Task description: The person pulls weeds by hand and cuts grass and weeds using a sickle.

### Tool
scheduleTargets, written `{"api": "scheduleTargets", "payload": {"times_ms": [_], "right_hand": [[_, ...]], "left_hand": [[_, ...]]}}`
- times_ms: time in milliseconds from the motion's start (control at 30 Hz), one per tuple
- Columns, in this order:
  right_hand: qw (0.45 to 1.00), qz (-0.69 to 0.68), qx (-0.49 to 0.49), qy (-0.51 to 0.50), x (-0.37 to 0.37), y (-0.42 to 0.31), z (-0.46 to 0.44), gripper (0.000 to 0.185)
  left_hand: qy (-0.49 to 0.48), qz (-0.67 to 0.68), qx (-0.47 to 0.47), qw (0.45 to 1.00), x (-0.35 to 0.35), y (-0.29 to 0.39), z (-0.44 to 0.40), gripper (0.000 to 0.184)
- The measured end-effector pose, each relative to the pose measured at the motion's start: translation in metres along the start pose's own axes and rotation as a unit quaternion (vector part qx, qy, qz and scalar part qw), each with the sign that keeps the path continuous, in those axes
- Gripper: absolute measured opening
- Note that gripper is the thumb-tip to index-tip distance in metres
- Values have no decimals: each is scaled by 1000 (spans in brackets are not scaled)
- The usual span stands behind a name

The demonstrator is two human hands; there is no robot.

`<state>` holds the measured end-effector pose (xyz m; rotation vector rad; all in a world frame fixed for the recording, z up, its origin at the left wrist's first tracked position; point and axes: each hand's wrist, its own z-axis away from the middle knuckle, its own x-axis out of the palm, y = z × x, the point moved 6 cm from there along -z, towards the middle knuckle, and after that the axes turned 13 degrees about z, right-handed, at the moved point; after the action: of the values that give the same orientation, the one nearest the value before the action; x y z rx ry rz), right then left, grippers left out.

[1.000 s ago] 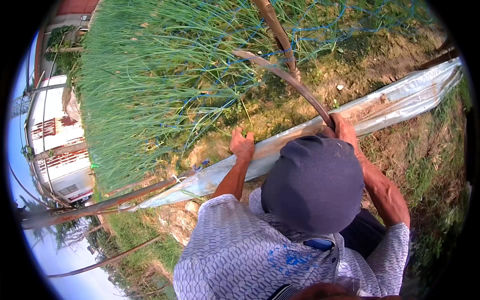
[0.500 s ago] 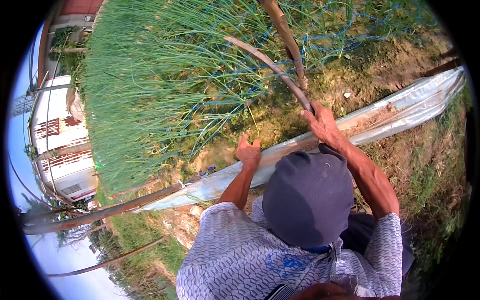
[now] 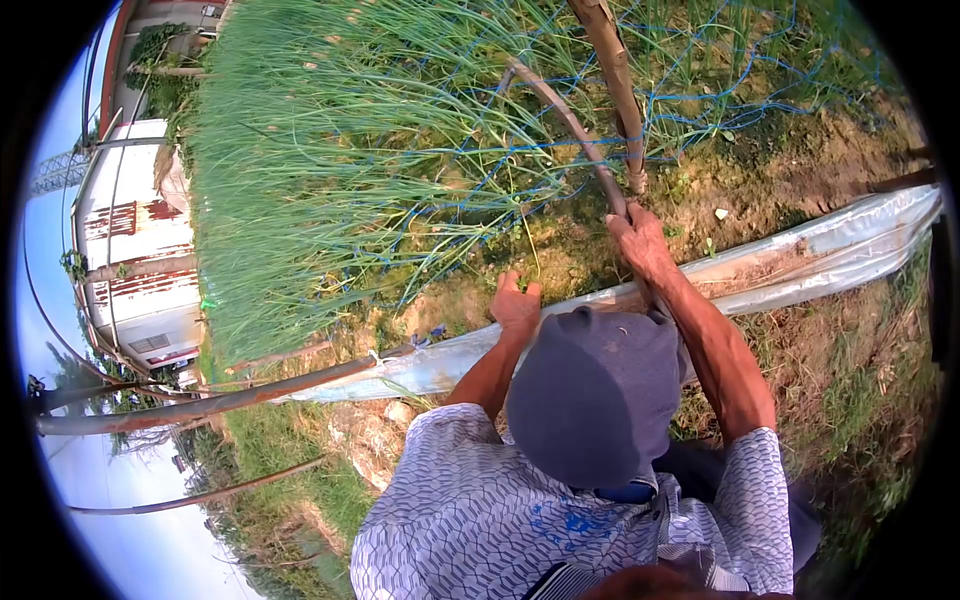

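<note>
My left hand (image 3: 517, 305) is low over the soil beside the plastic sheet, with fingers curled. A thin yellow-green stem (image 3: 531, 243) runs straight down to its thumb and appears pinched there. My right hand (image 3: 640, 242) is wrapped around a long curved brown stick (image 3: 570, 120), whose far end reaches into the green onion-like leaves (image 3: 330, 170). Blue netting strings (image 3: 700, 97) cross these plants. Between my forearms, a rounded grey-blue cloth shape (image 3: 590, 400) covers part of the plastic sheet; I cannot tell whether it is a cap or my covered knee.
A wooden post (image 3: 617, 90) rises close to the stick. The clear plastic sheet (image 3: 840, 235) edges the bed, tied by a pole (image 3: 230, 402) at left. Dry grass (image 3: 840, 350) lies to the right. A white, rusty-panelled building (image 3: 140, 235) stands far left.
The view has shifted, moving the plants and post rightward. The stick's far end has moved closer to the post. My left hand stays by the same stem; my right keeps its grip.
</note>
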<state>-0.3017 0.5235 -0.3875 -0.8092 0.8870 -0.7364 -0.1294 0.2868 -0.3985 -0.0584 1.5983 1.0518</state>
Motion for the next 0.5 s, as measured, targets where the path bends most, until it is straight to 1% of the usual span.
{"api": "scheduleTargets", "payload": {"times_ms": [67,133,167,233,267,333,367,400,433,467,500], "right_hand": [[999,-21,17,-21,2,0,3,32],[984,-131,82,-84,5,-4,9,31],[984,-131,83,-85,6,-4,9,31],[966,-207,115,-104,12,0,9,32],[966,-207,116,-104,14,2,9,32],[995,-74,51,-31,8,1,5,24],[996,-73,50,-31,12,4,1,24],[999,13,-8,42,10,0,-2,25],[986,99,-65,115,7,-4,-1,26],[990,101,-51,88,10,4,-3,28],[990,102,-49,87,8,7,-1,28]], "left_hand": [[-8,2,-9,1000,1,-3,0,24],[-19,-22,-14,999,4,-5,-1,27],[-19,-22,-15,999,4,-6,-1,27],[-18,-32,-10,999,3,-5,-1,32],[-18,-32,-10,999,2,-5,-1,32],[-40,-28,-23,999,3,-3,-2,35],[-39,-27,-24,999,3,-2,-4,35],[-41,-26,-23,999,3,-3,-5,35],[-44,-25,-23,998,3,-4,-3,35],[-46,-26,-25,998,4,-4,-1,35],[-44,-22,-37,998,4,-6,-1,34]]}}
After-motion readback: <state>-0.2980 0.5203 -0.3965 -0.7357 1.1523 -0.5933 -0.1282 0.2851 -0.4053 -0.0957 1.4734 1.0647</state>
